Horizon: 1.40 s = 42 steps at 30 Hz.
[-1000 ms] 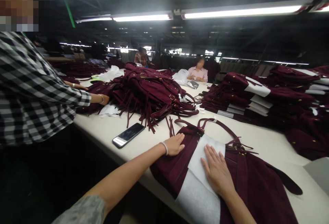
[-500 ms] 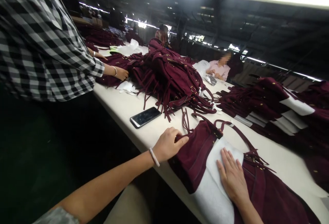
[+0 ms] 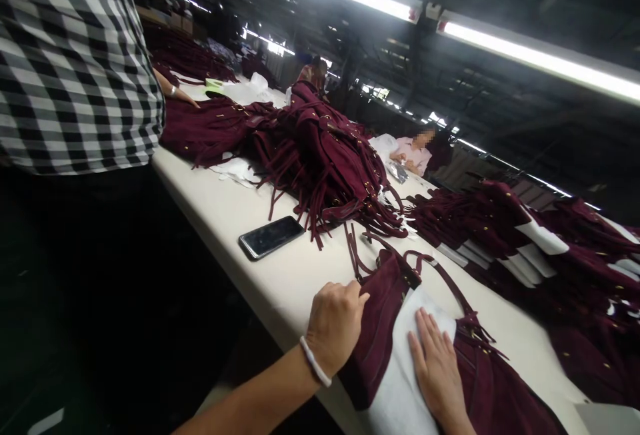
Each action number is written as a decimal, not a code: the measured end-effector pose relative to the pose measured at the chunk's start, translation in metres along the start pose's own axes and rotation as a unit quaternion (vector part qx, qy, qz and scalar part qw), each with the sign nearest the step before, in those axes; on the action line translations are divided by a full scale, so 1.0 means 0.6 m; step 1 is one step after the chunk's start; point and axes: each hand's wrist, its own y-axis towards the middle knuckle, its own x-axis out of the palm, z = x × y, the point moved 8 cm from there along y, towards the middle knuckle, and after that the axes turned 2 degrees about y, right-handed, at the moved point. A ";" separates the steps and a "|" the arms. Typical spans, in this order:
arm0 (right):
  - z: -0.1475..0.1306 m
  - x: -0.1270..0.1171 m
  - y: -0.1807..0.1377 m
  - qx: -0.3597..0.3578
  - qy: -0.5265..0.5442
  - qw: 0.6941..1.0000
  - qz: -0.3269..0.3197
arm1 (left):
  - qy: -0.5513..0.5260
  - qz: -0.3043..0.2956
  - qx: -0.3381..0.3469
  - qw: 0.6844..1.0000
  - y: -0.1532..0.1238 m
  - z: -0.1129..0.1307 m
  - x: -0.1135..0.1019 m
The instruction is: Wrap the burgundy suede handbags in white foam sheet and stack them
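A burgundy suede bag (image 3: 387, 298) with straps and fringe lies on the cream table (image 3: 280, 272) in front of me. A white foam sheet (image 3: 403, 382) is laid across it. My left hand (image 3: 336, 323) is curled, its fingers gripping the bag's left edge. My right hand (image 3: 437, 368) lies flat with fingers stretched out, pressing on the white sheet.
A black phone (image 3: 271, 236) lies on the table to the left. A big heap of burgundy fringed bags (image 3: 320, 152) sits behind it, and stacks with white sheets (image 3: 510, 235) stand at the right. A person in a checked shirt (image 3: 75, 62) stands at my left; another person (image 3: 413, 152) sits far across.
My view has swung left and down. My left hand went from flat on the bag to curled round its left edge. The checked-shirt person's hand has left the heap.
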 end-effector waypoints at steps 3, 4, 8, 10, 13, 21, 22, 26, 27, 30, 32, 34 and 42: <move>0.001 0.000 0.000 -0.003 0.006 1.000 0.006 | -0.048 -0.040 -0.079 0.995 -0.001 -0.048 0.019; 0.002 0.000 0.000 -0.003 0.009 1.000 0.008 | -0.058 -0.043 -0.097 0.993 -0.004 -0.062 0.026; -0.002 0.000 -0.002 -0.013 0.017 1.000 0.004 | -0.051 -0.021 -0.157 0.986 -0.021 -0.096 0.044; -0.006 -0.001 -0.003 -0.017 0.018 1.000 0.001 | -0.027 -0.011 -0.172 0.985 -0.032 -0.096 0.042; -0.010 -0.005 -0.003 -0.018 0.016 1.000 0.001 | 0.033 -0.001 -0.133 0.991 -0.041 -0.076 0.032; -0.014 -0.009 0.000 -0.013 0.008 1.000 -0.001 | 0.215 -0.040 0.288 0.932 -0.023 0.041 0.054; -0.015 -0.011 0.000 -0.012 0.008 1.000 0.000 | 0.221 -0.079 0.337 0.912 -0.020 0.058 0.065; -0.019 -0.018 0.000 -0.008 0.010 1.000 0.001 | 0.215 -0.169 0.428 0.861 0.015 0.135 0.095; -0.021 -0.019 0.000 -0.008 0.011 1.000 -0.001 | 0.211 -0.171 0.438 0.857 0.028 0.154 0.104; -0.022 -0.022 0.000 -0.003 0.019 1.000 -0.012 | 0.198 -0.142 0.464 0.852 0.064 0.182 0.147; -0.021 -0.024 0.001 0.004 0.026 1.000 -0.015 | 0.196 -0.133 0.452 0.860 0.085 0.160 0.185; -0.020 -0.025 0.002 0.006 0.033 0.999 -0.016 | 0.193 -0.161 0.405 0.879 0.102 0.112 0.225; -0.018 -0.026 0.005 0.019 0.060 0.998 -0.020 | 0.128 -0.264 0.298 0.908 0.123 0.035 0.275</move>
